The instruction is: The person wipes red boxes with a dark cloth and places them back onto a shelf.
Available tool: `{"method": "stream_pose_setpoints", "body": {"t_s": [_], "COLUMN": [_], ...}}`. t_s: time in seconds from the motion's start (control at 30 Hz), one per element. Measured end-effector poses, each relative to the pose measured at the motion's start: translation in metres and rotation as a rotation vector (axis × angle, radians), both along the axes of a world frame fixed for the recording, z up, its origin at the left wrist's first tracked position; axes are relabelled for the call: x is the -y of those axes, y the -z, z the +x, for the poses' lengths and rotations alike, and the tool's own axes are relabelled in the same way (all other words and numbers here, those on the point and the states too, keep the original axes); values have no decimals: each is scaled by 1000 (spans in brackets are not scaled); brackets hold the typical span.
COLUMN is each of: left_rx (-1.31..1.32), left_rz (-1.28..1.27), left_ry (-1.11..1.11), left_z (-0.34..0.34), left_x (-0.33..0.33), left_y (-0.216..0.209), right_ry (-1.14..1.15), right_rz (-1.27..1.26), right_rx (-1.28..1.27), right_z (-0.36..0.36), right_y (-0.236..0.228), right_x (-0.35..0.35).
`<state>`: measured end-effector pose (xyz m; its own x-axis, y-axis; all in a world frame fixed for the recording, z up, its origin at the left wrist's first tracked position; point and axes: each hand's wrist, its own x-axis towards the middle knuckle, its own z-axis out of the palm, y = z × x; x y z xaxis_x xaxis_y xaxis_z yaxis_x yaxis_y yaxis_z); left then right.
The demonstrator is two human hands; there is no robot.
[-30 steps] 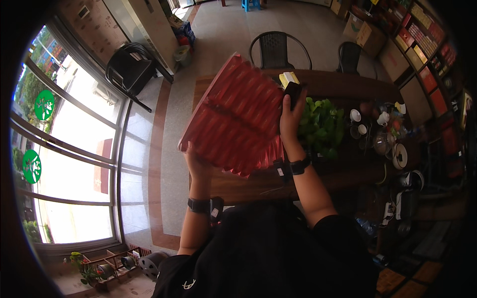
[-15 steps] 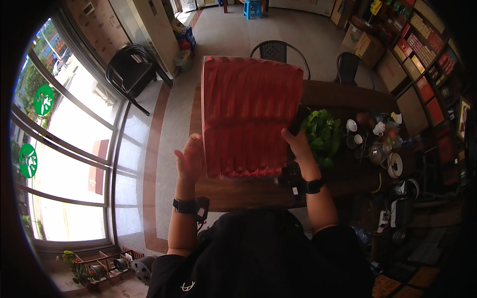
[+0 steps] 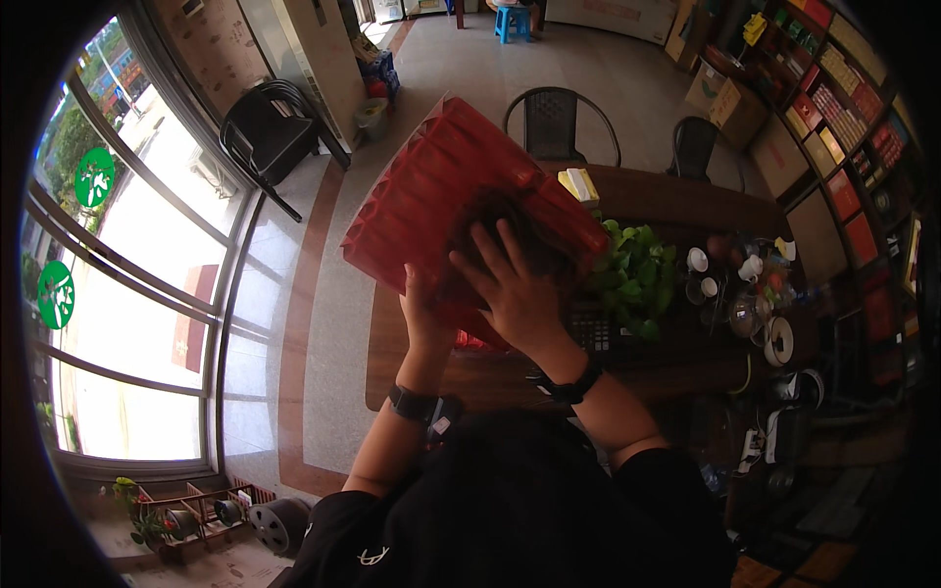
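Green round decals [image 3: 94, 177] mark a sunlit window [image 3: 137, 323] at left, near a black armchair [image 3: 277, 137]. A red pleated pack [image 3: 417, 196] tilts in midair above a dark wooden table [image 3: 402, 377]. The left hand [image 3: 424, 318] stands at its lower edge, thumb raised against it; the fingers are hidden, and how they close cannot be told. The right hand [image 3: 517, 294] spreads its fingers over the pack's face, beside a blurred dark patch. Farther right sit a yellow-and-white packet [image 3: 579, 184], a calculator [image 3: 593, 333], a leafy plant [image 3: 637, 279], white cups [image 3: 697, 260] and crowded shelves [image 3: 838, 83].
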<state>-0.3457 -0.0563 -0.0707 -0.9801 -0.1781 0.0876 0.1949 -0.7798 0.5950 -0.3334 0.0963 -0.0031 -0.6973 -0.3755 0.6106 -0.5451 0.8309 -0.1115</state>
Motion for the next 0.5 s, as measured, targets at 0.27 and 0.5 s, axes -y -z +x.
{"method": "stream_pose_setpoints", "body": {"t_s": [0.27, 0.5], "left_rx": [114, 193], "left_rz": [132, 227], "left_ry": [-74, 66], "left_z": [18, 38], "left_x": [12, 1], "left_y": [-39, -49], "right_ry": [-112, -377], "right_rz": [-289, -1296], "right_rx": [80, 324], "right_z": [13, -26], "right_y": [35, -11], "right_x": [-22, -34]}}
